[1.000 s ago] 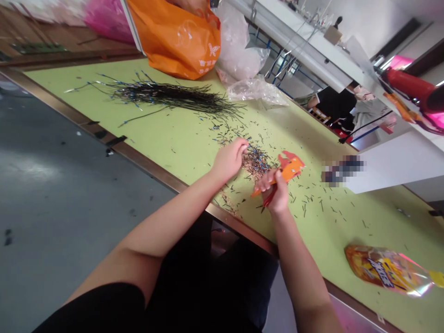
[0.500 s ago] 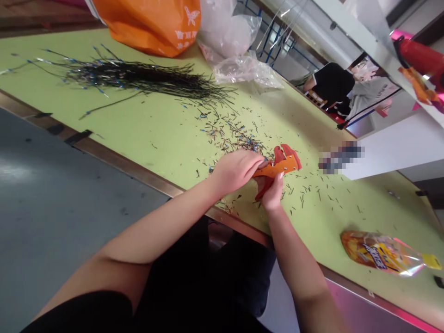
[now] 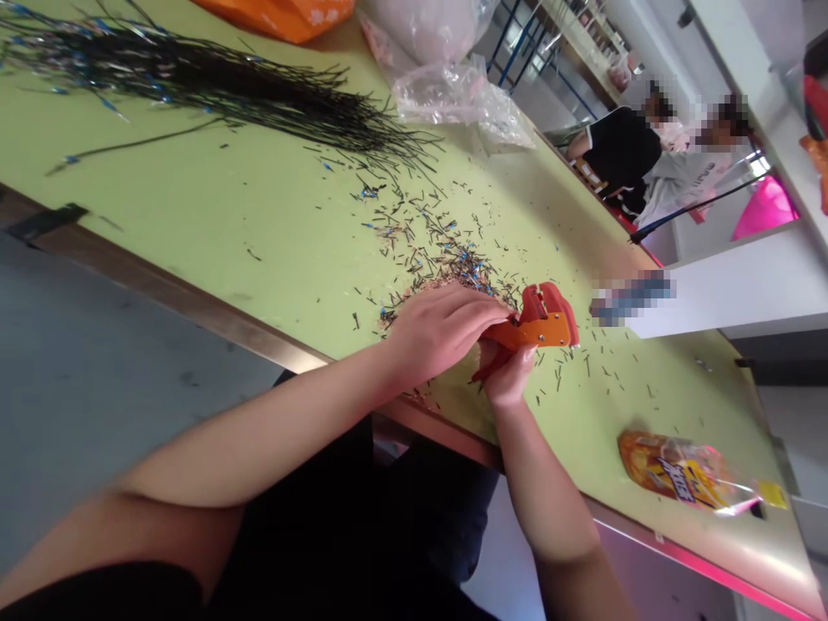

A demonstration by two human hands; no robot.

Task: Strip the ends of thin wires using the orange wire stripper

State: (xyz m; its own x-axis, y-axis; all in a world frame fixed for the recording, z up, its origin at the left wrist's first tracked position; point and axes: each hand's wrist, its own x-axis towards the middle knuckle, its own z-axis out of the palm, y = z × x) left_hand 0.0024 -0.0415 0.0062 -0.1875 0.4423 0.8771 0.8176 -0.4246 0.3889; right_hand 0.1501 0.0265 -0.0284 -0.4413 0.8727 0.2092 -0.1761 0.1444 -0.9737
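Note:
My right hand (image 3: 508, 379) is wrapped round the handles of an orange and red wire stripper (image 3: 543, 328), whose jaws point away to the right. My left hand (image 3: 446, 323) reaches across from the left, its fingers pressed together against the upper side of the tool, behind the jaws. Whatever lies between those fingertips is too small or hidden to make out. Just beyond my left hand lies a heap of short black and blue wire scraps (image 3: 469, 263). A thick bundle of black wires (image 3: 246, 86) with blue and bare metallic ends rests farther off on the left.
The green table (image 3: 194, 233) has a metal-edged front rim. An orange bag (image 3: 278, 15) and a clear plastic bag (image 3: 453, 95) sit at the back. A drink bottle (image 3: 692, 474) lies on its side at the right. Two people (image 3: 621, 151) sit beyond the table.
The view has shifted, so the wire bundle sits higher and farther left. Both hands and the wire stripper appear slightly lower and to the right. My left hand's fingers look straighter along the tool.

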